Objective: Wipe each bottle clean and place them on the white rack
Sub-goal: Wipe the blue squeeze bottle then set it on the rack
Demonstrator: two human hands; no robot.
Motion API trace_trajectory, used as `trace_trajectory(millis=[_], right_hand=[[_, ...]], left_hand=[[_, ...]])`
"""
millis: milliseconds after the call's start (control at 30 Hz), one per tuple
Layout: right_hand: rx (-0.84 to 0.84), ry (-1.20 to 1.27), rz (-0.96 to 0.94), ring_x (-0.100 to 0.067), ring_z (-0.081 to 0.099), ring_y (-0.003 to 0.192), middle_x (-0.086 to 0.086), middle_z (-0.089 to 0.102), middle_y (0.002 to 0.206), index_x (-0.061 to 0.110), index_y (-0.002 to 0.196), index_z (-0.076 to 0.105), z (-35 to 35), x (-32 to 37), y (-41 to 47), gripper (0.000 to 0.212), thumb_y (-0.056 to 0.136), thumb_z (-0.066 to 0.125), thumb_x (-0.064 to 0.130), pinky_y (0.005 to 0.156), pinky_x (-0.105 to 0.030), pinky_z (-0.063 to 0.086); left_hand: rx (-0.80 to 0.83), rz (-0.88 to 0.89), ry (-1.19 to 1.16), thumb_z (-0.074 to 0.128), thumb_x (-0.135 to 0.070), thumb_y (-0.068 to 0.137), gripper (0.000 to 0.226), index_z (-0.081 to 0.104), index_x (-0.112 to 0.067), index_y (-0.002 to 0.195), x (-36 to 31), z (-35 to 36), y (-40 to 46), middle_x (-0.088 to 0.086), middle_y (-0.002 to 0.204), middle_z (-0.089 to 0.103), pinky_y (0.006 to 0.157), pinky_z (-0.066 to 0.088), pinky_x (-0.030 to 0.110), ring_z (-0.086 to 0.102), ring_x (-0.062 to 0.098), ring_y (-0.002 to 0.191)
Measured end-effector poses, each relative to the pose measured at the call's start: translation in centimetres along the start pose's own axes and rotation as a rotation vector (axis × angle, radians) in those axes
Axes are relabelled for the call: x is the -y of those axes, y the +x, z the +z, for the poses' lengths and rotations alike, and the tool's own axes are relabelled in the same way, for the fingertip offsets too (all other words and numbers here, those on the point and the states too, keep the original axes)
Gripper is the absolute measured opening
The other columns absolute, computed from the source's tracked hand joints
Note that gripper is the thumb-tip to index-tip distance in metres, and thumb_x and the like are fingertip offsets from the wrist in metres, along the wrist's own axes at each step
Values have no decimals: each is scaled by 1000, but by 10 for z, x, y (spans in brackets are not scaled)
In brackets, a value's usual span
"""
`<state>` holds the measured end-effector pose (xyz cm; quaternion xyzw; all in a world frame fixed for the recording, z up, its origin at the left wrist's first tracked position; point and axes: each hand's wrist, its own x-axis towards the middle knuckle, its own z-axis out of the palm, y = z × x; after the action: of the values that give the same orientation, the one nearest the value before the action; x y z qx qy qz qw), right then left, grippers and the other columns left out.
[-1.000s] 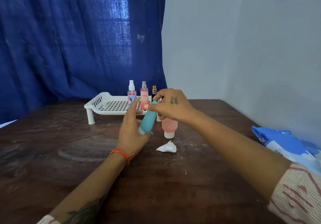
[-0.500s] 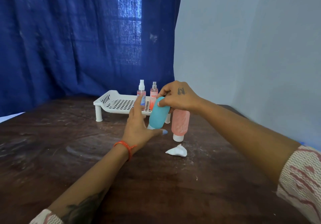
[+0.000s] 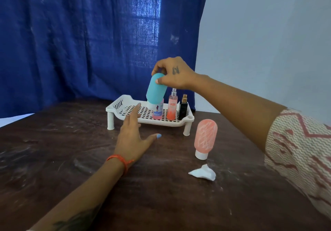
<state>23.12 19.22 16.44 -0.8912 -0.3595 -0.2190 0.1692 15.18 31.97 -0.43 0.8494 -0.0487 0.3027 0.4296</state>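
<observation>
My right hand point(image 3: 172, 73) grips the top of a teal squeeze bottle point(image 3: 155, 91), holding it cap-down and slightly tilted just above the white rack point(image 3: 123, 101). My left hand point(image 3: 132, 134) hovers open in front of the rack, fingers spread, holding nothing. Three bottles stand on the rack: a small pink spray bottle point(image 3: 158, 113) partly hidden behind the teal one, a taller pink spray bottle point(image 3: 172, 105) and a black one point(image 3: 183, 108). A pink squeeze bottle point(image 3: 205, 138) stands cap-down on the table beside the rack's right leg. A crumpled white wipe point(image 3: 203, 172) lies in front of it.
The dark wooden table point(image 3: 53, 150) carries pale smears. A blue curtain point(image 3: 80, 33) hangs behind the rack, and a pale wall point(image 3: 259, 42) closes in the right side.
My right hand has lifted the teal bottle away from my left hand and carried it up over the rack. My left hand has let go and opened.
</observation>
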Motion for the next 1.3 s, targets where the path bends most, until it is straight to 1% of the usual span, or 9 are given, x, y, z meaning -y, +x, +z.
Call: trace_trajectory(millis=[67,167,300,433,533,667,967,1167,1300], right_hand=[[47,-23,-12,-17,57,92,-4,63,105,15,100,67,7,-1,14,20,80,63,13,74,-25,46],[107,-45,-14,-18,55,95,-4,61,107,15,101,67,19,-2,30,20,81,63,13,75,-26,44],[163,-83,-6,-21,56,97,-6,60,110,16,103,66,34,-4,44,21,83,62,11,77,-29,49],[213,-102,-4,-22,56,99,-7,59,113,15,105,65,47,-5,49,23,84,62,8,74,-26,44],[241,-117,-6,-23,56,101,-8,58,116,13,107,64,54,-8,51,24,85,61,7,76,-27,46],[255,-102,-2,-24,56,103,-8,59,118,11,109,63,63,-10,51,24,86,61,8,76,-25,44],[238,-66,10,-24,55,106,-8,58,120,12,109,62,77,-15,55,24,85,62,7,78,-24,42],[279,-103,-4,-23,51,114,-5,54,128,16,121,58,77,-17,57,33,88,61,15,89,-28,40],[268,-99,2,-22,52,112,-7,56,126,18,126,55,71,-18,56,37,90,60,21,89,-28,41]], left_hand=[[-2,3,9,80,-37,69,101,15,-32,147,2,3,-1,1,142,38,94,49,35,49,13,112],[-5,5,23,79,-39,69,100,18,-29,147,3,5,-1,1,139,40,92,49,33,50,14,113],[1,-5,43,77,-41,70,99,17,-28,148,3,6,1,1,143,38,94,49,38,49,17,117],[5,-9,31,77,-42,71,97,16,-34,146,2,6,0,0,142,39,93,49,40,51,13,110],[1,-10,21,77,-42,71,96,18,-35,146,3,7,0,-1,138,42,91,50,41,52,12,107],[2,-16,-1,77,-41,71,95,19,-35,146,3,7,0,-2,137,43,91,50,38,52,12,107],[27,-25,5,74,-43,74,94,14,-37,146,3,7,2,-2,140,41,95,48,40,51,12,111],[25,-24,11,74,-43,74,93,15,-36,146,3,6,3,-1,139,41,95,48,40,52,11,109],[13,-15,12,74,-42,74,92,17,-36,145,2,5,4,-2,139,43,94,49,39,51,8,104]])
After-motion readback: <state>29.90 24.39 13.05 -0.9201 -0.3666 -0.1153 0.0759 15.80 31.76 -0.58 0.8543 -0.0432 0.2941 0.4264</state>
